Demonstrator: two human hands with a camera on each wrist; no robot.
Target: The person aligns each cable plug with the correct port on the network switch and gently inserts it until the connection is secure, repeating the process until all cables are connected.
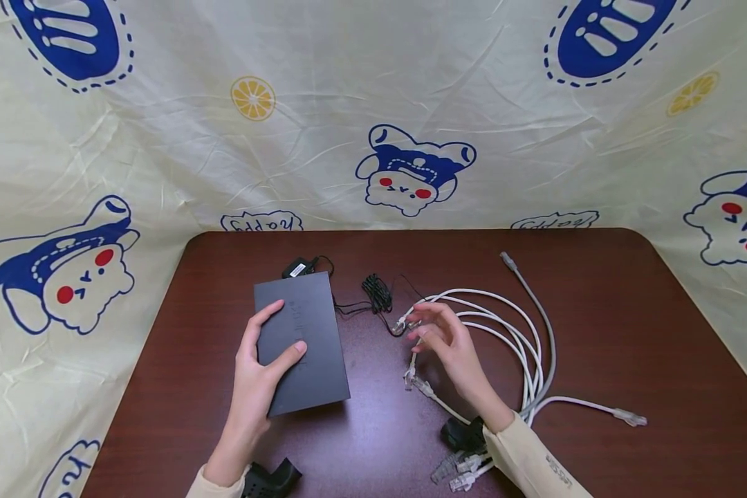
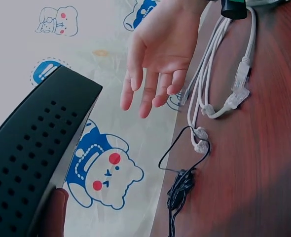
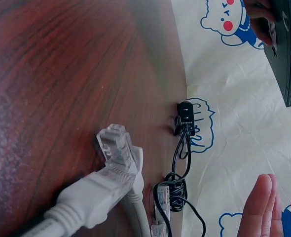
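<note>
A dark grey network switch (image 1: 316, 318) is raised over the table, gripped by my left hand (image 1: 255, 380), with the thumb across its flat face. Square vent holes mark one side of the switch (image 2: 42, 143) in the left wrist view, and a row of ports shows in the right wrist view. My right hand (image 1: 453, 349) holds nothing; its fingers are loosely bent above the white Ethernet cables (image 1: 523, 325). Several clear plugs lie around that hand, and one plug (image 3: 117, 145) appears close up in the right wrist view.
A black power adapter (image 1: 297, 268) lies behind the switch, its cord bundle (image 1: 377, 293) to the right. One grey Ethernet cable (image 1: 549, 332) curves along the white ones. The brown table (image 1: 635, 332) meets a patterned sheet (image 1: 324, 159) at its back edge.
</note>
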